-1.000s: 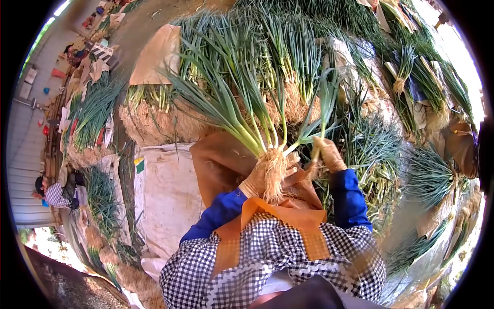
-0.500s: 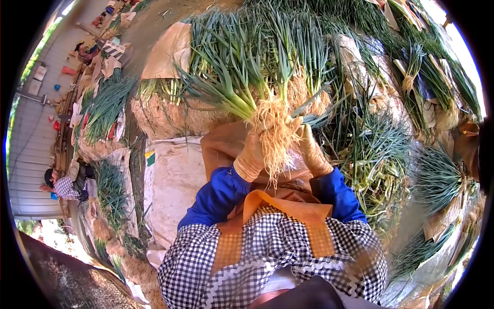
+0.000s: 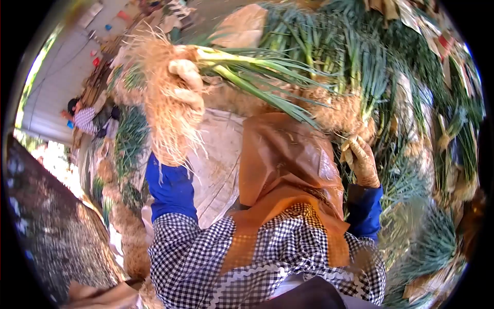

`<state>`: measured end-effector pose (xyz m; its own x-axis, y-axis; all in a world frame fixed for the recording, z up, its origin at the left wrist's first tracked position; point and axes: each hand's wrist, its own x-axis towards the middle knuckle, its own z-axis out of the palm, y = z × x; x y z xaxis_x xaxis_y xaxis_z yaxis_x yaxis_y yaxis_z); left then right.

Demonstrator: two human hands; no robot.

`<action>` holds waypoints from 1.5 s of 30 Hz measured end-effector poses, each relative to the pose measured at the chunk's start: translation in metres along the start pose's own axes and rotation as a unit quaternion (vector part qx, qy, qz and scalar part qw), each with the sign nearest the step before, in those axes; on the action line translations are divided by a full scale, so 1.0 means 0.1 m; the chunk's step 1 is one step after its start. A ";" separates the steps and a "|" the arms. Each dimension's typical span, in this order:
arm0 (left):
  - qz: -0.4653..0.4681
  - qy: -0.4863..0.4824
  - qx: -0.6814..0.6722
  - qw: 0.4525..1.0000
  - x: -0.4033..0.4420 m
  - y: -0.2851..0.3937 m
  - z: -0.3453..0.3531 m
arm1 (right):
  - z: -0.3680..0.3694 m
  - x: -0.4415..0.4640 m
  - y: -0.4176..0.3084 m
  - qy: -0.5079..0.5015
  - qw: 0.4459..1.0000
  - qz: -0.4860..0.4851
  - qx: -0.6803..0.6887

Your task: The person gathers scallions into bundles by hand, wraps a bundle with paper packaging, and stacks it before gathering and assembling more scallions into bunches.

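A bunch of leafy green plants [image 3: 247, 62] with long pale roots is held up at the upper left, its leaves pointing right. My gloved left hand [image 3: 186, 85] is wrapped round it near the roots, which hang down over the palm and wrist. At the right, by the edge of the brown apron [image 3: 288, 159], my gloved right hand [image 3: 361, 159] has its fingers bent close together. It is just below the roots of the standing plants [image 3: 339, 108]; whether anything is between its fingers is too small to tell.
A whitish sack [image 3: 218, 149] lies left of the apron. Further green plants [image 3: 432, 242] lie at the right. At the far left, a person in a checked top [image 3: 85, 119] sits by more plants. A tan sheet [image 3: 242, 26] covers leaves at the top.
My left hand has carried the bunch up and to the left, turning it so the leaves point right. My right hand has come off the bunch and moved right. The view has turned.
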<state>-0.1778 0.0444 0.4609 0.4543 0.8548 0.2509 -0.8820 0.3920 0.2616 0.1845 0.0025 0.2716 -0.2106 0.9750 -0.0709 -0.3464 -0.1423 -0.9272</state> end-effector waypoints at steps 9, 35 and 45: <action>0.303 0.040 0.277 0.911 -1.43 1.32 0.52 | 0.18 0.54 0.43 0.006 0.992 0.010 -0.123; 0.100 0.494 0.037 0.863 -4.84 -1.19 -4.29 | 0.28 0.54 0.31 0.014 0.892 0.154 -0.424; 0.056 0.829 -0.018 0.556 -4.91 -2.31 -3.45 | -0.29 0.53 -0.16 0.005 0.939 0.181 -0.293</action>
<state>-0.2410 -0.3487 -0.0446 -0.3174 0.0019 -0.9483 -0.9087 0.2853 0.3047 0.2051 0.0608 0.2717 -0.2074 0.8832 -0.4206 0.3085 -0.3490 -0.8849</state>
